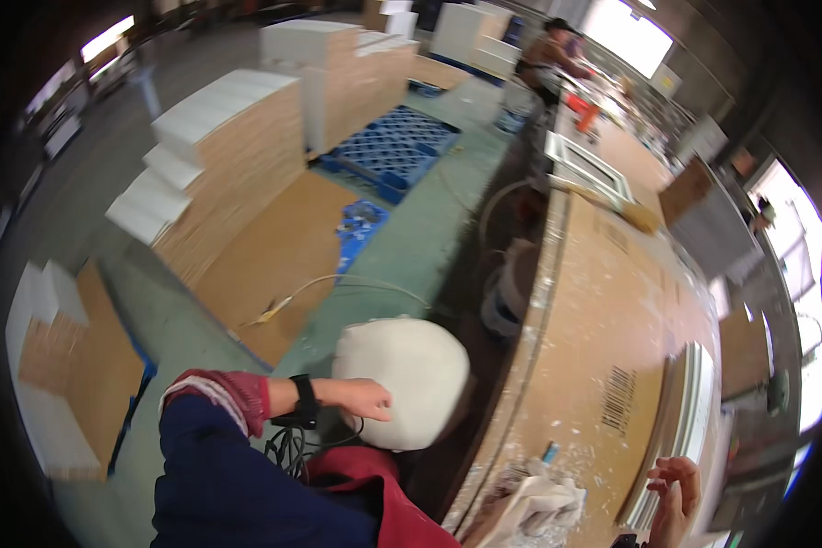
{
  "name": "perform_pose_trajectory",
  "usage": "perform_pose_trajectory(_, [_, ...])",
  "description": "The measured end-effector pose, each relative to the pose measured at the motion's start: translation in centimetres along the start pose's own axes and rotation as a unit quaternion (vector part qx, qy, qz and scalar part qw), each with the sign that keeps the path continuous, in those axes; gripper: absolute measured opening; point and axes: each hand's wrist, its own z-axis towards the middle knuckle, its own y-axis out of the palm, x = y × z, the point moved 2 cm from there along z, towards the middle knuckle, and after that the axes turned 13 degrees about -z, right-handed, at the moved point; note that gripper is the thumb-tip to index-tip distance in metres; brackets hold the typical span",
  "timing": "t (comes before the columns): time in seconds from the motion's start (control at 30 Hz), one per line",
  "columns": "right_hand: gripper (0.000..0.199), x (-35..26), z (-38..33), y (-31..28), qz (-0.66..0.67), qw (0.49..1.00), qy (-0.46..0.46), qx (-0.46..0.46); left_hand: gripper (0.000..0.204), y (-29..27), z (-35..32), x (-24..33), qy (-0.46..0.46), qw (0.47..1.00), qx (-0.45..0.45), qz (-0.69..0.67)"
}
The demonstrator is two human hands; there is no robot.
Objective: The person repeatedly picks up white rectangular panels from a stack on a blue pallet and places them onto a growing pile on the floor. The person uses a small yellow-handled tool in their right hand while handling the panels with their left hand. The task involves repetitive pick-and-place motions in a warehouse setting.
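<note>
My left hand (363, 399) is over the near side of a white, rounded padded seat (411, 374). Its fingers are loosely bent with nothing seen in them; whether they touch the seat I cannot tell. A black band (305, 400) circles that wrist, and a dark cable (288, 447) hangs in loops beside it. At the lower right, my right hand (676, 490) has its fingers curved and apart, holding nothing. It is beside a stack of long white frame pieces (688, 411) on the cardboard-covered bench (584, 338). Whether it touches them is unclear.
A crumpled cloth (543, 511) lies at the bench's near end; a brush (635, 215) and white frame (589, 167) lie farther along. Stacked white panels (237, 146), a blue pallet (397, 146) and a hose (347, 279) are on the floor. A person (553, 55) works far off.
</note>
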Motion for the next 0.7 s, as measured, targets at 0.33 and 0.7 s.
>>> perform_pose_trajectory(0.33, [0.060, -26.8, -6.3, 19.8, 0.095, 0.771, -0.554, -0.299, 0.038, 6.5, -30.7, -13.7, -0.269, 0.870, 0.299, -0.285])
perform_pose_trajectory(0.7, [0.035, -39.7, -6.4, 29.1, 0.172, 0.692, -0.493, -0.499, 0.036, 7.9, -43.1, -19.7, -0.276, 0.745, 0.382, -0.471])
